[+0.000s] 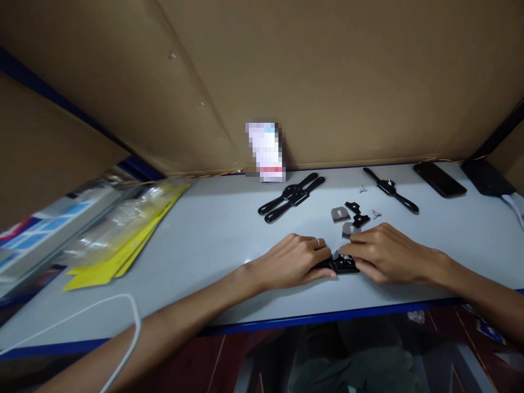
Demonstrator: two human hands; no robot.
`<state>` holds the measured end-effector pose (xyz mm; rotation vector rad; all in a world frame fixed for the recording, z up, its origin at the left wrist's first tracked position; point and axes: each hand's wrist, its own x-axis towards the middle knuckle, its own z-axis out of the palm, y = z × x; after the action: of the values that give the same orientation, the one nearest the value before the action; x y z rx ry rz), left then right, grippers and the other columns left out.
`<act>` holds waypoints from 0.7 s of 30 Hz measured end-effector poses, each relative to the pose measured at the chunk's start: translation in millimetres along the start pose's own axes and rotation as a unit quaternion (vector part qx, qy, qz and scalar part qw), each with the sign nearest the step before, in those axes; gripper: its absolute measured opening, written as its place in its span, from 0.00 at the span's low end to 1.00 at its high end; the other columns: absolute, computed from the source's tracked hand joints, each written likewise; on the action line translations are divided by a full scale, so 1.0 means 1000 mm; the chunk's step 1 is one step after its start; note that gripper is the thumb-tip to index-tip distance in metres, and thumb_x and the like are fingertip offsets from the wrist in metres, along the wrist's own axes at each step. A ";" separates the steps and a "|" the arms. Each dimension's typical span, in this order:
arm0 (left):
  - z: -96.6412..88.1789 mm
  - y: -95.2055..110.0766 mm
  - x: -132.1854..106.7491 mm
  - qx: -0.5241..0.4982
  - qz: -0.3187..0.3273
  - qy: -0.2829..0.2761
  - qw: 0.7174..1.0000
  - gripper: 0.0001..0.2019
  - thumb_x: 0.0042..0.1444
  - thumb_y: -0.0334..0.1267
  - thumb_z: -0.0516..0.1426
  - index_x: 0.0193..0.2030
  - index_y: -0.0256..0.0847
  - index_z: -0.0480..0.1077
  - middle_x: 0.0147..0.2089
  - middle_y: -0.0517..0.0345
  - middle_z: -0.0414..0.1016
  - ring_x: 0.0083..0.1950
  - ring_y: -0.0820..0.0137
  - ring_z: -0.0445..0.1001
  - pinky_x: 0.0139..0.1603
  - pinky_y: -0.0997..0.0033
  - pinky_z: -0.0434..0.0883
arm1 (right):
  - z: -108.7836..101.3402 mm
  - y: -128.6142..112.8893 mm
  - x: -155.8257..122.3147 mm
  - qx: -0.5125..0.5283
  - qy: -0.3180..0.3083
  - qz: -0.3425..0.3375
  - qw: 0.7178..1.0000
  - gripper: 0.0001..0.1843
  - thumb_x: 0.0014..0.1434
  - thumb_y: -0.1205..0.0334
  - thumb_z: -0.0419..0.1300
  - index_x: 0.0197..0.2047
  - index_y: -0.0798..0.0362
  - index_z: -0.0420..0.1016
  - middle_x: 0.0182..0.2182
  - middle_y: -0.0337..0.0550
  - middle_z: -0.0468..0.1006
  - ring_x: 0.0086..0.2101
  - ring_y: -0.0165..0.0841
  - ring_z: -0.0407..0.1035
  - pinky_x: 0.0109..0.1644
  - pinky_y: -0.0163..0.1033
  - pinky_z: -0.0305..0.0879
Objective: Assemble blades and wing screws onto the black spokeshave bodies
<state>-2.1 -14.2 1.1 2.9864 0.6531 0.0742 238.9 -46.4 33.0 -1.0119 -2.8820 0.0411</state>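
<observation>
A black spokeshave (346,266) lies near the front edge of the table, between my hands. My left hand (301,259), with a ring on one finger, is closed around its left handle. My right hand (379,254) is closed over its right part, fingertips at the metal bits in the middle; exactly what they pinch is hidden. Just beyond are a flat steel blade (340,214) and another blade (347,230), partly behind my right fingers. Two black lever caps (360,220) lie beside them. A silver wing screw (376,214) and another wing screw (362,189) rest farther right.
Two black spokeshave bodies (292,197) lie side by side behind; another spokeshave (391,188) is at back right. A phone (440,179) and a black device (487,177) sit beyond it. Yellow sheets (123,256) with clear plastic lie left. A white cable (135,316) crosses my left forearm.
</observation>
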 end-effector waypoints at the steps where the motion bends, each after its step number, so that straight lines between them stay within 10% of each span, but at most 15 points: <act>1: 0.000 0.000 0.000 -0.002 0.000 0.000 1.000 0.26 0.70 0.58 0.43 0.34 0.40 0.68 0.32 0.56 0.73 0.29 0.69 0.73 0.26 0.64 0.55 | 0.000 -0.001 0.000 0.015 -0.004 -0.011 1.000 0.11 0.60 0.71 0.54 0.40 0.56 0.77 0.31 0.43 0.77 0.25 0.29 0.62 0.28 0.38 0.43; 21: 0.001 0.000 0.000 -0.005 -0.003 -0.004 1.000 0.26 0.70 0.58 0.43 0.34 0.39 0.68 0.32 0.57 0.73 0.28 0.70 0.72 0.26 0.65 0.55 | -0.002 -0.001 -0.001 -0.013 -0.009 -0.029 0.999 0.10 0.57 0.74 0.54 0.32 0.56 0.76 0.29 0.42 0.76 0.25 0.28 0.62 0.28 0.39 0.40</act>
<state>-1.7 -14.5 0.5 2.9744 0.6584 0.0653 239.0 -48.3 34.8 -0.9371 -2.9341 0.0102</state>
